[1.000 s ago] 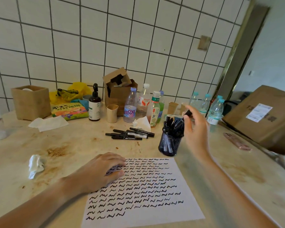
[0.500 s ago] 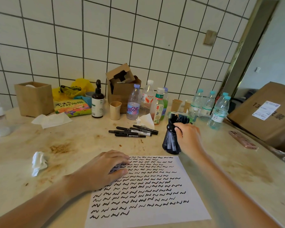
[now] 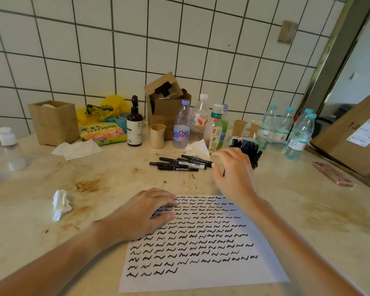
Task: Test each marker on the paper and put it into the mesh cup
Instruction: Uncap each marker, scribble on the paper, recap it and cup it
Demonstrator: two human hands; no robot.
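right hand [image 3: 233, 174] empty, fingers loose, beside markers [image 3: 179, 163]; left hand [image 3: 143, 212] flat on paper [image 3: 201, 253]

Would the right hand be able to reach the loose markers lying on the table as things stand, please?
Probably yes. The right hand is open and holds nothing, its fingertips just beside the near ends of the loose markers, with nothing between them. The left hand rests on the paper, out of the way.

stained counter [image 3: 308, 210] under paper [image 3: 201, 274], markers [image 3: 179, 164]
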